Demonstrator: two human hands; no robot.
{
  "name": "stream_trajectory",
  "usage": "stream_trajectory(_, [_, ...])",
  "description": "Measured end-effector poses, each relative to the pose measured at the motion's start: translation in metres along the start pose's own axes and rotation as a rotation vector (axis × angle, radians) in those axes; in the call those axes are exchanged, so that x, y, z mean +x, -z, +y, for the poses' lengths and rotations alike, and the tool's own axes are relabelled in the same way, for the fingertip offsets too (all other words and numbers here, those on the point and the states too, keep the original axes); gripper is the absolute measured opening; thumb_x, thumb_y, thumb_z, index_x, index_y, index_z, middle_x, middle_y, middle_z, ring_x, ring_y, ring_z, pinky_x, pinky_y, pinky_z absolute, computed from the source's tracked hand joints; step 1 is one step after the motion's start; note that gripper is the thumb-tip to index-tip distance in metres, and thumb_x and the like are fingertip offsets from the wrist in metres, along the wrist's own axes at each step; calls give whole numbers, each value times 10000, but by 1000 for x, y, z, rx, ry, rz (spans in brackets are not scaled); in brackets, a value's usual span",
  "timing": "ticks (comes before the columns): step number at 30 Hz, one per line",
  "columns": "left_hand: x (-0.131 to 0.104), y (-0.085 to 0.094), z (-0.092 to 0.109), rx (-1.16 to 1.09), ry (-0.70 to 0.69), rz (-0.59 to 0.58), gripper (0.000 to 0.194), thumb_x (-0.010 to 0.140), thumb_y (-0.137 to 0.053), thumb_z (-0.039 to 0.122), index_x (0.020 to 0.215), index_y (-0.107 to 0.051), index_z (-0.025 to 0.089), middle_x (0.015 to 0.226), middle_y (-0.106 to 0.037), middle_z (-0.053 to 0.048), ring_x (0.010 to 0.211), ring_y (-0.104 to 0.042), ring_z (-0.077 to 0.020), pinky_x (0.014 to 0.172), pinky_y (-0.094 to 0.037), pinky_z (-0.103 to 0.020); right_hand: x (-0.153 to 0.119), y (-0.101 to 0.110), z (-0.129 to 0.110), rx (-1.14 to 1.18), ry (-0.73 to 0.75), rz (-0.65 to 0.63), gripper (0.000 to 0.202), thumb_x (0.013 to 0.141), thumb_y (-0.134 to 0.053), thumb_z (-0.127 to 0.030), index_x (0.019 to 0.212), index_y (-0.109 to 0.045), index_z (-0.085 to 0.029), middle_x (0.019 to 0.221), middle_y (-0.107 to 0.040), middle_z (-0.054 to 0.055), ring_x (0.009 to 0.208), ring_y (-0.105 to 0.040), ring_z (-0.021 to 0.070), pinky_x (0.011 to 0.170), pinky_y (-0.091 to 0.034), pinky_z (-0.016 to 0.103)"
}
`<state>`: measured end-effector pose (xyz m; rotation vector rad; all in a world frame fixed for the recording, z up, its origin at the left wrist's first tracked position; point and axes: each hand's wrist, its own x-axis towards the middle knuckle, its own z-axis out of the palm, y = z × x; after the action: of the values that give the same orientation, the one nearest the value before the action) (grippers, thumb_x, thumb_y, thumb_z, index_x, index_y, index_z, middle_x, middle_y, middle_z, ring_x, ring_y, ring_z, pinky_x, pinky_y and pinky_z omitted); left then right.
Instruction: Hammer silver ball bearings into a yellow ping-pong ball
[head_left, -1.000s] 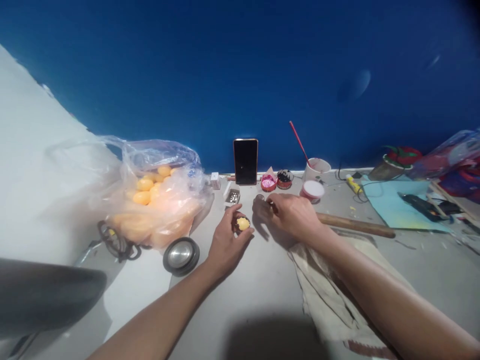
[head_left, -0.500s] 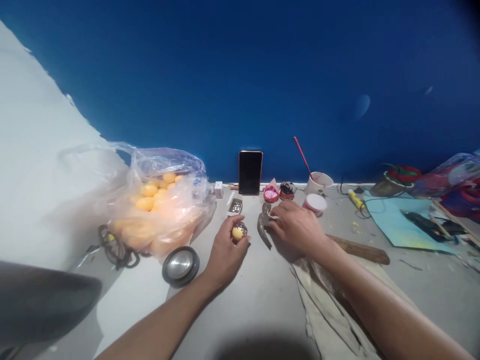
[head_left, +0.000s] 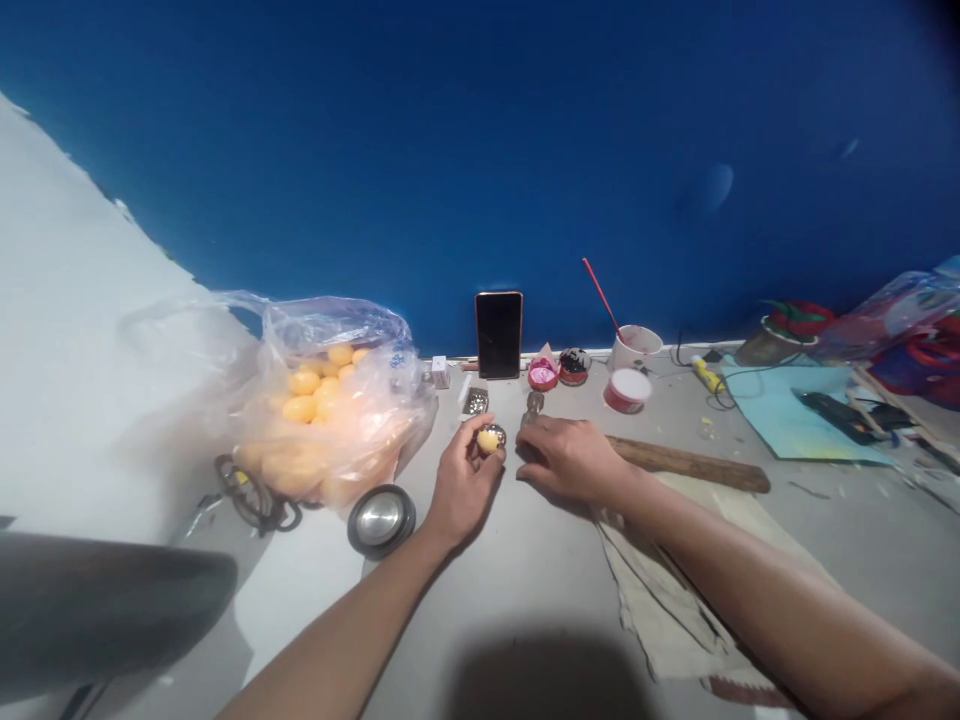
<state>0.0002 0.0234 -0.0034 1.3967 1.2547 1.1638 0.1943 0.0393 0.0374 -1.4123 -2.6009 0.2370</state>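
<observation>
Holds in the left hand [head_left: 463,480] a yellow ball [head_left: 489,440] with shiny tiles about its yellow patch, pinched between thumb and bent fingers. Lays the right hand [head_left: 566,457], half closed, over the head of a hammer [head_left: 688,465]; cannot tell whether gripping it or only touching. Reaches with this hand further left than half a second ago, covering now the claw then in plain sight, and leaving only the blunt end visible. Keeps the ball in the same hold, but with a narrower gap between the hands.

Hides with the right forearm a part of the beige cloth [head_left: 679,590]. Has near the left wrist a round dark-rimmed metal dish [head_left: 381,521], and farther left a clear plastic bag [head_left: 341,315] with many yellow balls [head_left: 302,383] inside.

Has just beyond the left fingers a small tray [head_left: 476,402] of shiny tiles; behind it, a phone [head_left: 499,335] upright before the blue wall [head_left: 450,150]. Continues to the right with a pot of pink stuff [head_left: 544,374], a pot of dark pieces [head_left: 574,366], a white-lidded tub [head_left: 628,391] and a white cup [head_left: 635,347] with a red stick [head_left: 602,295] inside.
</observation>
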Motion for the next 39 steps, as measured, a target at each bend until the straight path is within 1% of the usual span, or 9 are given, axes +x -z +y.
stream_trajectory(5, [-2, 1, -4, -55, 51, -55, 434, 881, -707, 373, 1276, -622, 212, 1020, -682, -39, 848, -635, -163, 745, -559, -281, -2, 3, -6, -90, -85, -82, 187, 976, -528, -299, 1102, -640, -217, 947, -747, 52, 795, -686, 215, 624, -307, 307])
stream_trajectory(11, [0, 3, -6, 13, -24, -17, 383, 854, -710, 287, 1233, -677, 237, 1233, -617, -78, 1004, -649, -184, 863, -556, -306, -3, 9, -2, -134, -126, -109, 182, 986, -491, -267, 1052, -649, -205, 921, -750, 72, 728, -688, 218, 595, -292, 313])
stream_trajectory(14, [0, 3, -3, -2, -2, -40, 394, 855, -710, 298, 1242, -667, 240, 1244, -618, -85, 998, -659, -187, 877, -554, -321, -4, 8, 1, -37, -72, -13, 170, 993, -521, -283, 1040, -661, -198, 917, -750, 67, 768, -683, 212, 632, -327, 315])
stream_trajectory(17, [-1, 3, -4, -139, 68, -64, 567, 846, -738, 337, 1370, -536, 254, 1164, -658, -75, 984, -676, -188, 878, -556, -328, -5, 3, 0, 107, 62, 111, 252, 996, -554, -309, 1196, -639, -182, 935, -742, 71, 827, -665, 217, 695, -374, 317])
stream_trajectory(22, [-4, 1, -5, -220, 120, -115, 674, 794, -794, 305, 1371, -450, 252, 1147, -695, -76, 932, -676, -175, 855, -542, -318, -5, -5, -1, 216, 152, 144, 451, 978, -635, -387, 1383, -573, -198, 961, -700, 63, 854, -626, 225, 723, -399, 320])
stream_trajectory(25, [-7, 1, -2, -217, 130, -162, 699, 796, -801, 314, 1389, -438, 248, 1168, -702, -89, 912, -670, -172, 839, -532, -313, -4, -7, 1, 194, 156, 140, 370, 992, -601, -314, 1352, -613, -231, 936, -667, 52, 850, -603, 219, 734, -405, 319])
stream_trajectory(28, [-7, 0, 0, -211, 126, -151, 672, 790, -813, 349, 1361, -477, 234, 1170, -697, -97, 950, -670, -190, 842, -529, -315, -4, -10, 2, 219, 130, 185, 332, 937, -603, -216, 1266, -650, -212, 958, -653, 61, 888, -602, 221, 754, -431, 317])
stream_trajectory(34, [-6, 2, -2, -159, 122, -235, 507, 794, -811, 404, 1208, -606, 196, 1127, -711, -98, 991, -673, -231, 842, -525, -328, -4, -16, -1, 282, 91, 334, 247, 830, -652, -216, 1073, -663, -170, 962, -647, 76, 877, -612, 232, 741, -479, 330])
stream_trajectory(39, [-6, 3, 0, -166, 159, -215, 510, 756, -842, 414, 1148, -619, 175, 1046, -711, -71, 931, -659, -207, 791, -507, -297, -4, -21, -1, 296, 132, 354, 283, 854, -657, -218, 1133, -644, -174, 987, -675, 80, 902, -639, 244, 758, -498, 348])
